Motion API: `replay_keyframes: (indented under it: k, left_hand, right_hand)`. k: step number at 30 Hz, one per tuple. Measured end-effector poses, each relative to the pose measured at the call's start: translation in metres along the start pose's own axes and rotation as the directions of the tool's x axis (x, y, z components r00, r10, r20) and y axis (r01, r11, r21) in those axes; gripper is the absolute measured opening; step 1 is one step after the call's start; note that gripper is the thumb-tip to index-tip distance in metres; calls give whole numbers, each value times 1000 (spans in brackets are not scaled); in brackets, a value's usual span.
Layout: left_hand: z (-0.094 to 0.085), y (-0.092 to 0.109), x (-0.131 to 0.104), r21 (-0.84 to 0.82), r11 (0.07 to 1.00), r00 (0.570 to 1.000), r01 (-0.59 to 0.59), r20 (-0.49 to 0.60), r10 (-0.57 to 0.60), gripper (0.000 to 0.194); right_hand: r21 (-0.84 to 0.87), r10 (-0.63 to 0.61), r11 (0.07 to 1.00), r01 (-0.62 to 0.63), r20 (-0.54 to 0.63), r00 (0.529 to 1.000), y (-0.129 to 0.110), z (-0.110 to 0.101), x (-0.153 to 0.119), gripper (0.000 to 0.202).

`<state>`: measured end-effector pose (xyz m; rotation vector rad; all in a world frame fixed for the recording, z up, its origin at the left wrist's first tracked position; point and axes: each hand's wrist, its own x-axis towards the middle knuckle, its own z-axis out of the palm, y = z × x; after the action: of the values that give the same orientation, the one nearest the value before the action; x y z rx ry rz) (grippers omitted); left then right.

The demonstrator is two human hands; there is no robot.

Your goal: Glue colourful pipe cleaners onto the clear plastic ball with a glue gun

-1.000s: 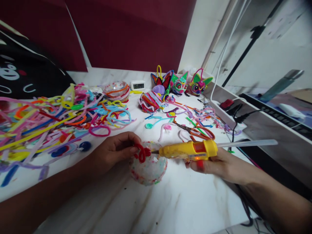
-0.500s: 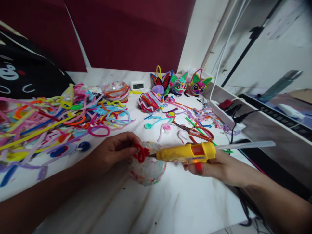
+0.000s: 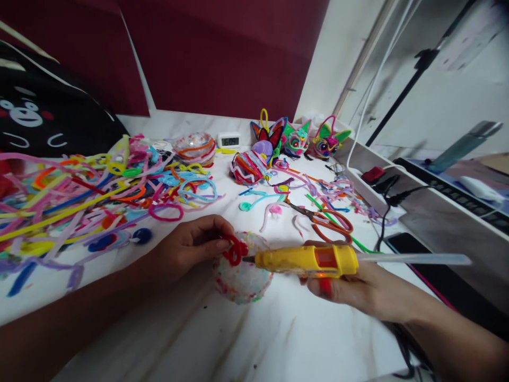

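Between thumb and fingers, my left hand (image 3: 199,245) pinches a curled red pipe cleaner piece (image 3: 235,251). My right hand (image 3: 342,284) is wrapped round a yellow hot glue gun (image 3: 306,260), with a clear glue stick (image 3: 421,259) out of its back end. The gun's nozzle points left and is at the red piece; whether they touch is hard to tell. Under both hangs or sits a translucent bowl-like shell (image 3: 242,281) with coloured specks, near the marble-patterned table top (image 3: 178,339).
Many loose pipe cleaners (image 3: 95,196) lie at the left. Orange-handled scissors (image 3: 326,220) lie behind the gun. Several decorated figures (image 3: 298,140), a wrapped ball (image 3: 248,167) and a small clock (image 3: 229,140) stand at the back. A phone (image 3: 413,249) and cables are at the right.
The view has shifted slightly, moving most things a little right in the picture. The glue gun's back end has dipped, so it sits more level, with its nozzle still by the red piece.
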<state>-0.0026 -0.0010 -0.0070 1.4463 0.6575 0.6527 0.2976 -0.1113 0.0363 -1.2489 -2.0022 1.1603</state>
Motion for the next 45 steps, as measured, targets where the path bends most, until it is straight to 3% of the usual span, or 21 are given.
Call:
replay_keyframes:
  k: [6,12,20,25,38,45]
  left_hand:
    - [1,1,1,-2,1000,1000,-7,-9,7,36]
    - [-2,-12,4,-36,998,998,-53,-28,52,34]
    - [-1,-14,2,-38,998,998,-55,-25,54,35]
    - [-2,-13,2,-5,999,998,-53,-20,53,39]
    - [-1,-15,3,19,999,999,-29,-31,30,39]
    - [5,4,0,-3,999,999,32,-34,-32,35]
  right_hand:
    - [-172,-120,978,115,-18,993,-4,10,-5,4]
    - [-313,-229,926,213,-16,973,8,25,-7,12]
    - [-441,-334,847,295,-12,942,11,38,-1,6]
    - [-504,-328,812,294,23,944,5,35,-5,7]
    - [-424,-300,861,281,24,954,3,29,-6,3]
    - [-496,-335,814,302,24,942,-3,34,0,12]
